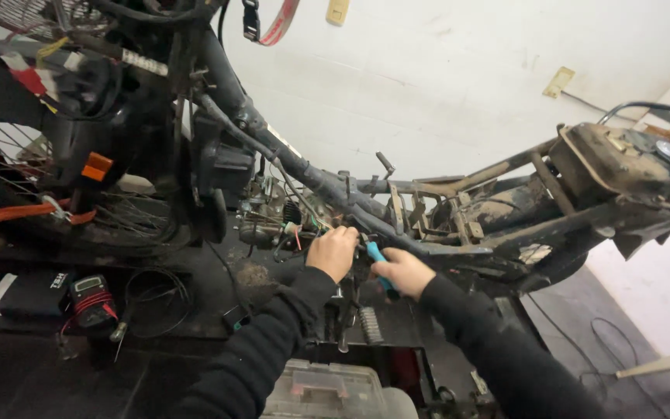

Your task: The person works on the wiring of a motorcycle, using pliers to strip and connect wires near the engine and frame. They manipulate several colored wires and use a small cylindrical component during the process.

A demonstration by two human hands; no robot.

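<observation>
Motorcycle frame (459, 203), one, stripped and dirty, runs across the middle of the picture from the upper left to the right edge. One spoked wheel (9, 167) shows at the left edge, one engine (267, 211) hangs under the frame just left of centre, and one grimy fuel tank (622, 159) sits on the frame at the upper right. One orange strap (17, 211) crosses the wheel at the left. One clear plastic storage box (327, 389) lies at the bottom centre, and one multimeter (91, 299) wound with red leads rests at the lower left.

Two hands, both in black sleeves, meet below the frame at the centre. The left hand (333, 250) is curled shut up against a bundle of coloured wires (304, 226) beside the engine; whether its fingers actually pinch a wire I cannot tell. The right hand (403, 271) is closed around the blue handle of one small hand tool (377, 257), likely a screwdriver, whose front end points up and left into the gap between the two hands, just right of the wires. Its tip is hidden.

The motorcycle stands on a dark workbench or lift (180, 326), smeared and cluttered with loose black cable. Behind it is a white painted wall (443, 85), and grey concrete floor (583, 326) shows at the lower right.
</observation>
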